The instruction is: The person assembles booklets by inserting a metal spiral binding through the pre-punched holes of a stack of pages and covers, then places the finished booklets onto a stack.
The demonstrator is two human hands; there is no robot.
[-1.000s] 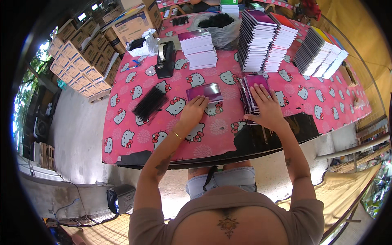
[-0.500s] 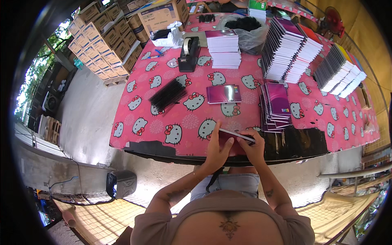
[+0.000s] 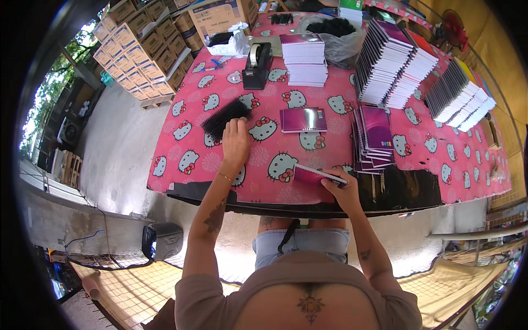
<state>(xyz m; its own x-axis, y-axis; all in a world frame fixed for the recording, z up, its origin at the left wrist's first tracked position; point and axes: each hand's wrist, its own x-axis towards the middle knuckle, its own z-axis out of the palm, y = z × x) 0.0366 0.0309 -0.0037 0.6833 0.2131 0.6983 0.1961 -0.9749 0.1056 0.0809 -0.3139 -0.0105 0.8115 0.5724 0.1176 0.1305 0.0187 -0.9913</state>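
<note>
My left hand reaches to a bundle of black spiral binding coils on the left of the table. Its fingers are bent close together with the tips on the coils; what lies under the fingertips is partly hidden. Near the front edge, my right hand grips a small purple notebook by its right end, thumb on top, slightly tilted. Another purple notebook lies flat beyond it. To the right of that stands a fanned stack of purple spiral notebooks.
A black tape dispenser and a purple-topped notebook stack stand farther back. Tall spiral notebook stacks are at the right. A plastic bag of black coils sits behind. Cartons are piled beyond the table at left.
My left hand has let go of the notebook and moved left and forward to the black coils. My right hand keeps hold of the notebook, which now lies lower and flatter.
</note>
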